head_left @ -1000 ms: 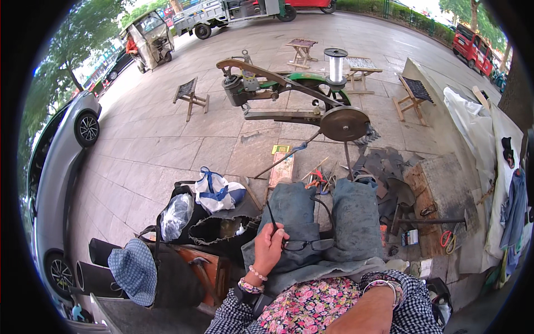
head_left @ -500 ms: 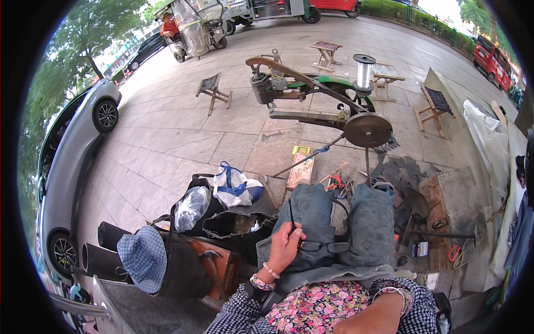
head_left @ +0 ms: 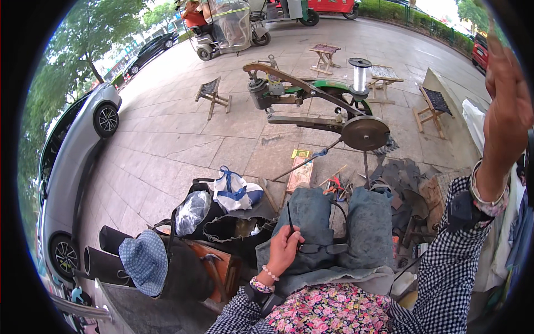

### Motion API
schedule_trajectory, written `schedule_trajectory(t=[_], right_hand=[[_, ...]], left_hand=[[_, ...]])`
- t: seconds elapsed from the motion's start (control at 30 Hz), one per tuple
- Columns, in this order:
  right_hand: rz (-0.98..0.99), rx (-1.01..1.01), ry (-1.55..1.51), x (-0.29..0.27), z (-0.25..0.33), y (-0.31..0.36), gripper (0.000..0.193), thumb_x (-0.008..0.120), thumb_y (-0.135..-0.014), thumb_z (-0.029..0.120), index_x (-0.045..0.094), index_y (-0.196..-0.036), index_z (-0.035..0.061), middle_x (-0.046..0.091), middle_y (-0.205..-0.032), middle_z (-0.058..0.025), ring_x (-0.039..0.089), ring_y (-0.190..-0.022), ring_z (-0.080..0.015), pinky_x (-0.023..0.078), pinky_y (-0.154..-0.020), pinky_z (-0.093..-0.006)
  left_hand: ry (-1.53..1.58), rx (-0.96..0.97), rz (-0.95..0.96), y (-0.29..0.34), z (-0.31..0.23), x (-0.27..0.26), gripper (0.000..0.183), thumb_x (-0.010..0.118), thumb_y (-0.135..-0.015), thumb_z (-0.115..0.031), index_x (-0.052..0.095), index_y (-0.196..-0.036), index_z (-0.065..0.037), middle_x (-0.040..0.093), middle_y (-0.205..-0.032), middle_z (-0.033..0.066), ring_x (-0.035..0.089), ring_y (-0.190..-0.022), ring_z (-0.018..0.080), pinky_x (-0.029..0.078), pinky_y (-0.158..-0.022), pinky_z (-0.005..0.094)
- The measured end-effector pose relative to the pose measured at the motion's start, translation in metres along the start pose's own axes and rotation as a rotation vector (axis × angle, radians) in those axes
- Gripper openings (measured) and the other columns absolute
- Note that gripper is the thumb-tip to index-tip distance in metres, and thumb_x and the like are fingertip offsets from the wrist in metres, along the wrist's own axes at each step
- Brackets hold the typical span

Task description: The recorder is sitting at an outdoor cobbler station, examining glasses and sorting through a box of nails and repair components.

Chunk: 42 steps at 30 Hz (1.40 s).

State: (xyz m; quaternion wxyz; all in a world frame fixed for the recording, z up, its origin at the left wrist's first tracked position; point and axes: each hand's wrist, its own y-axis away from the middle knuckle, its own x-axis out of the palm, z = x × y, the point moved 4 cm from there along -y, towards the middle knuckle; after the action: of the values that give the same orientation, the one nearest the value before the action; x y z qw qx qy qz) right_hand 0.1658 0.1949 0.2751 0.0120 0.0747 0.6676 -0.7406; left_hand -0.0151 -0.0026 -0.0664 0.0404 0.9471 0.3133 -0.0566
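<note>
In my left hand [head_left: 282, 249] is a pair of dark-framed eyeglasses [head_left: 336, 249], pinched by one temple above my lap. The other temple stands up from the far lens. Under the glasses a worn blue-grey cloth [head_left: 364, 222] covers my knees. Up at the right edge is my raised right hand [head_left: 505, 94], its fingers stretched upward and nothing visible in it. Beyond my knees stands a hand-cranked shoe-sewing machine [head_left: 311, 88] with a thread spool [head_left: 359, 75] on top.
Folding stools [head_left: 210, 93] stand around the machine. At left are a white-and-blue bag [head_left: 238, 192], a blue bucket hat [head_left: 143, 263] and a hammer [head_left: 216, 273] on a wooden box. Dark scraps [head_left: 403, 175] lie at right. A grey car [head_left: 75, 150] is parked left; a three-wheeler [head_left: 228, 28] stands behind.
My right hand has risen from my lap to the upper right. The left hand still holds the eyeglasses in nearly the same place. The three-wheeler has moved to the right.
</note>
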Motion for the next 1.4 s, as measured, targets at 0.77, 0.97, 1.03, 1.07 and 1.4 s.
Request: schedule_trajectory(t=[0.77,0.97,1.03,1.07,1.4], right_hand=[[0.055,0.079,0.202,-0.014,-0.045,0.014,0.043,0.056,-0.082,0.01,0.042,-0.122,0.0035,0.034,-0.053,0.008,0.029,-0.049,-0.0005,0.024,-0.047,-0.0135],[-0.157,0.193,0.052,-0.066,-0.04,-0.002,0.036,0.057,-0.082,0.012,0.048,-0.114,-0.002,0.035,-0.053,0.007,0.026,-0.046,-0.0008,0.021,-0.042,-0.0159],[-0.059,0.198,0.07,-0.061,-0.038,0.011,0.034,0.057,-0.081,0.009,0.05,-0.113,-0.0007,0.037,-0.055,0.0072,0.028,-0.048,-0.0004,0.023,-0.044,-0.0153],[-0.058,0.201,0.088,-0.062,-0.042,0.017,0.034,0.057,-0.081,0.009,0.05,-0.113,-0.0007,0.037,-0.055,0.0072,0.028,-0.048,-0.0004,0.023,-0.044,-0.0153],[-0.038,0.337,0.085,-0.12,-0.056,0.034,0.026,0.06,-0.078,0.01,0.056,-0.103,0.0024,0.04,-0.053,0.0088,0.033,-0.047,0.0005,0.025,-0.044,-0.0143]], left_hand=[[0.046,-0.005,-0.011,-0.003,0.007,-0.004,0.012,0.046,-0.085,-0.011,0.05,-0.09,-0.001,0.058,-0.068,0.0027,0.047,-0.05,0.0029,0.038,-0.044,0.017],[0.067,-0.015,0.012,0.0,0.006,-0.002,0.013,0.045,-0.086,-0.012,0.048,-0.092,-0.001,0.058,-0.07,0.0021,0.045,-0.05,0.0023,0.037,-0.044,0.016],[0.059,-0.005,0.019,-0.002,0.004,-0.002,0.013,0.045,-0.086,-0.012,0.048,-0.092,-0.001,0.058,-0.069,0.0021,0.045,-0.05,0.0021,0.036,-0.044,0.0159],[0.049,-0.006,0.012,-0.001,0.004,-0.003,0.013,0.045,-0.086,-0.012,0.048,-0.092,-0.001,0.058,-0.069,0.0021,0.045,-0.05,0.002,0.036,-0.044,0.0157],[0.04,-0.02,0.115,-0.006,-0.016,0.002,0.011,0.045,-0.086,-0.011,0.048,-0.089,-0.001,0.057,-0.069,0.0033,0.045,-0.051,0.0023,0.036,-0.043,0.015]])
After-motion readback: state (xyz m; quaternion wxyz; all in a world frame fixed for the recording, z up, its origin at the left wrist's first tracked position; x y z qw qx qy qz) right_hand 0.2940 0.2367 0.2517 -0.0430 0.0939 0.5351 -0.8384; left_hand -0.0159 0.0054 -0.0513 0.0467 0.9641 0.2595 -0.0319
